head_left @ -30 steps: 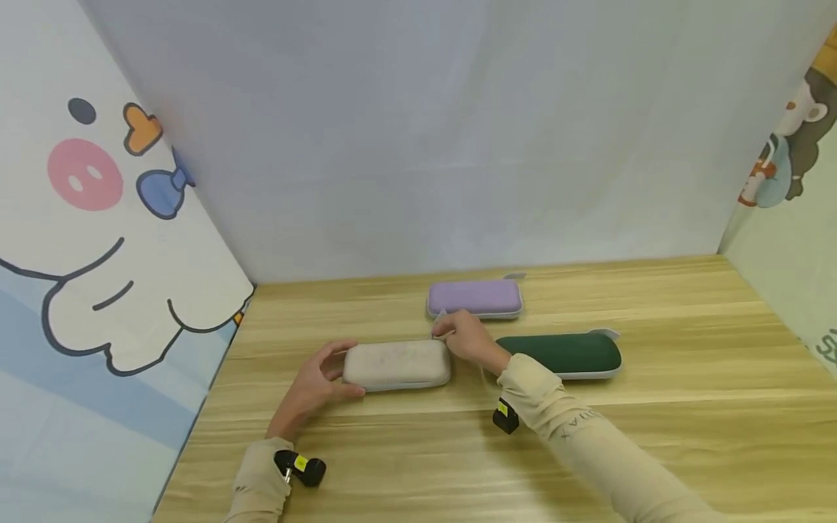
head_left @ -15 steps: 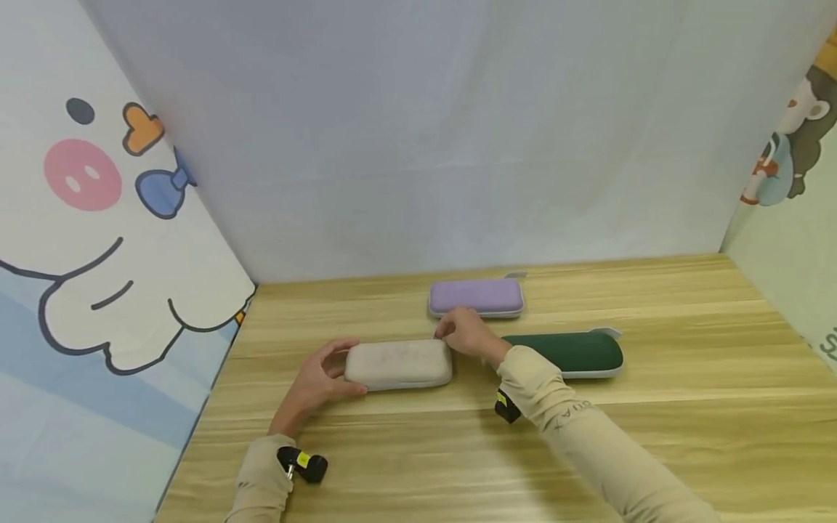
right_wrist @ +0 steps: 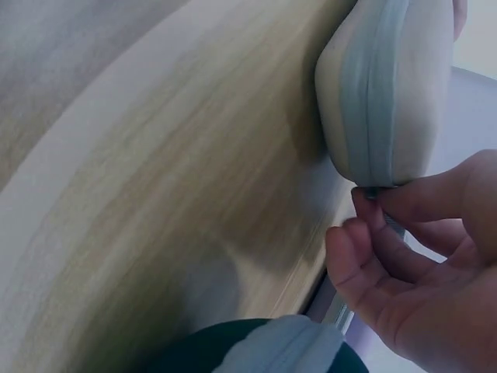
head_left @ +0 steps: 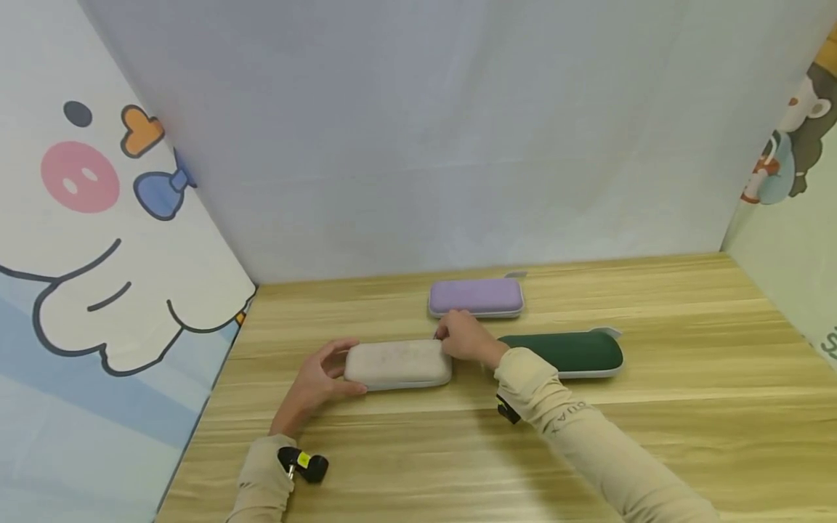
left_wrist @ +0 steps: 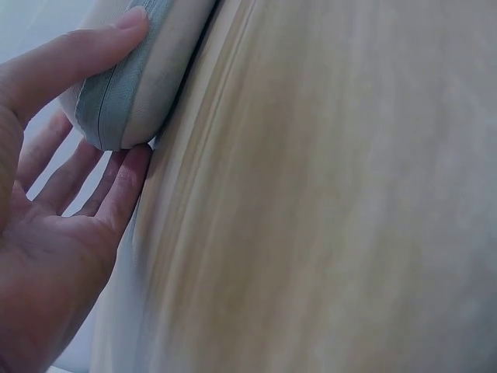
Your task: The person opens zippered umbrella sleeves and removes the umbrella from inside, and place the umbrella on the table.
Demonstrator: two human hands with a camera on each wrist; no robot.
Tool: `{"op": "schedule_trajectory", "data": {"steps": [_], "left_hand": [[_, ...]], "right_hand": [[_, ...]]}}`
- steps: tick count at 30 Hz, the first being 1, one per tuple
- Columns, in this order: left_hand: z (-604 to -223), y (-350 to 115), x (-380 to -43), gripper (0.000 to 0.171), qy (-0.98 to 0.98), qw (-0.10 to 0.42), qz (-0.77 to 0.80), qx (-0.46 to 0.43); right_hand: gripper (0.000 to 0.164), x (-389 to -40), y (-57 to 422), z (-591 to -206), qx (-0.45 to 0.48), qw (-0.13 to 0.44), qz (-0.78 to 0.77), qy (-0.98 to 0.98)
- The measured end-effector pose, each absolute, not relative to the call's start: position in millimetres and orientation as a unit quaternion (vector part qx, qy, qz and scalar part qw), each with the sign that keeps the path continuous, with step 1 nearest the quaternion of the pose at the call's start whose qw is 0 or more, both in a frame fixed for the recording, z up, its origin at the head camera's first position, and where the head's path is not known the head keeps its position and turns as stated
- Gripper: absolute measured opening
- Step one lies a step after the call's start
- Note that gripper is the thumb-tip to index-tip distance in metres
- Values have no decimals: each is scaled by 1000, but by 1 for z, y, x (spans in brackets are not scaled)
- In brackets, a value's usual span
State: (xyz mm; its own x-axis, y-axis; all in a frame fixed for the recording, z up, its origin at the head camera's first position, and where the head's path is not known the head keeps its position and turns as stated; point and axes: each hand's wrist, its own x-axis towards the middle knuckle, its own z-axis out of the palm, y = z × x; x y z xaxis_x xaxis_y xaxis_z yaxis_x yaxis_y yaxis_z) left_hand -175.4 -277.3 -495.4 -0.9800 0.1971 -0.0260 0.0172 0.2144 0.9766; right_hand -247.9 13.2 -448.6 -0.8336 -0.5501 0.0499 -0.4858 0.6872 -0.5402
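A cream zip-up case (head_left: 397, 365), probably a pencil case, lies flat on the table with its zip closed where the wrist views show it. My left hand (head_left: 312, 383) grips its left end, thumb on the near side and fingers behind. In the left wrist view the thumb (left_wrist: 124, 31) lies on the grey-blue zipper band (left_wrist: 116, 93). My right hand (head_left: 469, 338) is at the far right corner of the case. Its thumb and forefinger pinch a small zipper pull (right_wrist: 372, 192) at the end of the band, mostly hidden by the fingertips.
Behind stands a purple case (head_left: 476, 296), near the back cloth (head_left: 458, 145). A dark green case (head_left: 569, 352) lies to the right, partly behind my right wrist. Both have grey tabs on their right ends. The wood-grain table (head_left: 405, 457) reaches towards me.
My right hand has shifted slightly, and the grey tab that stuck out above its fingers one second ago is now hidden. The left hand and the cream case have hardly moved.
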Motion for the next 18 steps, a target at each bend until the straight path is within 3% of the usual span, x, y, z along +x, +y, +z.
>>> {"op": "schedule_trajectory", "data": {"steps": [8,13,18], "left_hand": [[-494,-278,-175,86,778,77,620,65],[-493,-278,-175,86,778,78,621,64],[-492,-278,-173,85,784,74,613,66]], "right_hand": [[18,-248,10,-452,-289,43,-252,923],[31,-245,13,-448,-321,25,-266,909],[29,-241,18,-444,-346,9,-267,899]]}}
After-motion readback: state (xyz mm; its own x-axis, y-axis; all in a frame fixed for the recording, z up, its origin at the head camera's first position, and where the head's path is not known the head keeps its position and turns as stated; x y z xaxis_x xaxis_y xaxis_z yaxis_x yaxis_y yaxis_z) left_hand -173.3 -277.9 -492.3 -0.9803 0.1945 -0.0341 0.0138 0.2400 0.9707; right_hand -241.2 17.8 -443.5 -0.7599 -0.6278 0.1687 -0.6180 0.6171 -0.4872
